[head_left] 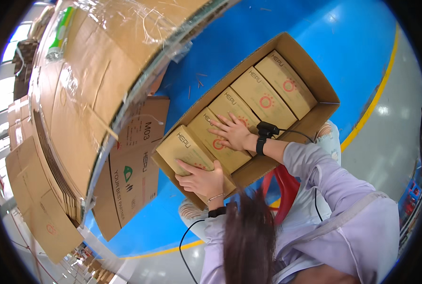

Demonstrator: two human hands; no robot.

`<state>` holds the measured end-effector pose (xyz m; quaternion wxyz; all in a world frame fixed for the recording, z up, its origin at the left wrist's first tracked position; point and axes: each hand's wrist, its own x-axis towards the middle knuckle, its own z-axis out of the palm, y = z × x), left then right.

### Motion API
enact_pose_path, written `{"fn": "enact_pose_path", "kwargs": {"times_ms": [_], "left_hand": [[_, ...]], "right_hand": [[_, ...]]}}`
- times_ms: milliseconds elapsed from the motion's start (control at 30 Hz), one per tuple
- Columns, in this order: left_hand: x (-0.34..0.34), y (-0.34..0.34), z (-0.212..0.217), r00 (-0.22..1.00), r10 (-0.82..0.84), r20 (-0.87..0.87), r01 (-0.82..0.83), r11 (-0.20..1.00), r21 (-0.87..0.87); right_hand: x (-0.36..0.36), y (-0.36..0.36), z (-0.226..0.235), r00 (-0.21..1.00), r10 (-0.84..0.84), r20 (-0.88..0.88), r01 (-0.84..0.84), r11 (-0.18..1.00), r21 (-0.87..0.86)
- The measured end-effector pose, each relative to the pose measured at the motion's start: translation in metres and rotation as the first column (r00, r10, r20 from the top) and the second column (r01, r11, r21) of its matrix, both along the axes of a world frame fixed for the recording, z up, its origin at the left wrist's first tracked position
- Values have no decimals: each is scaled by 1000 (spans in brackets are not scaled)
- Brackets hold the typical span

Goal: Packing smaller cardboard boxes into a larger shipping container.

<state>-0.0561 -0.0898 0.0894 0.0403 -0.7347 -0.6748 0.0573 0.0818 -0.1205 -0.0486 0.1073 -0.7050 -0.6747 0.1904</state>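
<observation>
Brown corrugated card everywhere here: an open shipping carton (325, 102) sits on the blue floor (248, 47) with a row of five small boxes packed side by side inside it. The nearest small box (185, 149) sits at the carton's near end, riding a little higher than its neighbours. The left hand (202, 181) wraps its near edge, fingers curled over the top and closed on the box. The right hand (234, 132) lies flat and open on the second box (215, 137), fingers spread, pressing rather than gripping anything.

These boxes look stiff, sharp-edged and matt, so not slippery; weight can't be read from here, though the snug packing suggests they would bind against each other. The best hold appears to be on the two short ends, palms flat, not the thin top flaps.

Beside the carton, a flattened carton (133, 165) lies on the floor, and a tall wrapped stack of cardboard sheets (78, 94) stands to the left.
</observation>
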Motion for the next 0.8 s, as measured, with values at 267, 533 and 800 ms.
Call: {"fn": "enact_pose_path", "kwargs": {"times_ms": [267,533,800], "left_hand": [[-42,1,1,948,-168,269,161,986,47],[-201,44,-9,129,65,989,13,998,-67],[-212,45,-27,-8,484,875,120,869,-480]], "right_hand": [[1,6,95,739,-447,-504,172,849,-500],[-67,39,149,731,-306,-611,272,951,-150],[-115,72,134,883,-448,-138,435,893,-115]]}}
